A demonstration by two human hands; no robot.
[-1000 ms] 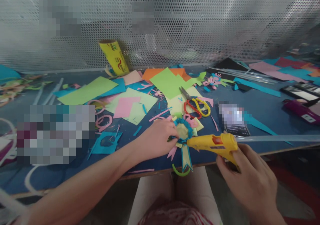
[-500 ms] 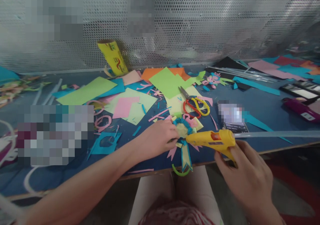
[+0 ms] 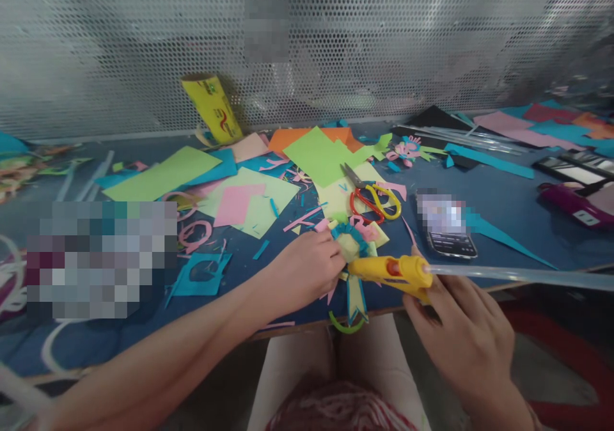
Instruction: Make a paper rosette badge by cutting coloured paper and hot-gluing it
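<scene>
A paper rosette (image 3: pixel 348 245) with a blue ruffled rim, a pale yellow centre and ribbon tails lies near the table's front edge. My left hand (image 3: pixel 311 261) is closed on its left side; the fingertips are partly hidden behind the knuckles. In my right hand (image 3: pixel 467 329) is a yellow hot glue gun (image 3: pixel 391 270), its nozzle at the lower edge of the rosette's centre. A long clear glue stick (image 3: pixel 508 276) sticks out of the gun's back end. Beyond the rosette lie scissors (image 3: pixel 377 201) with red and yellow handles.
A phone (image 3: pixel 446 226) lies right of the scissors. Coloured paper sheets (image 3: pixel 314 156) and scraps cover the table's middle. A yellow tube (image 3: pixel 211 108) stands at the back by a perforated metal panel (image 3: pixel 336 47). Purple glue gun (image 3: pixel 575 207) at far right.
The glue gun has shifted slightly left and down along the rosette's lower edge, with my right hand following. My left hand stays on the rosette.
</scene>
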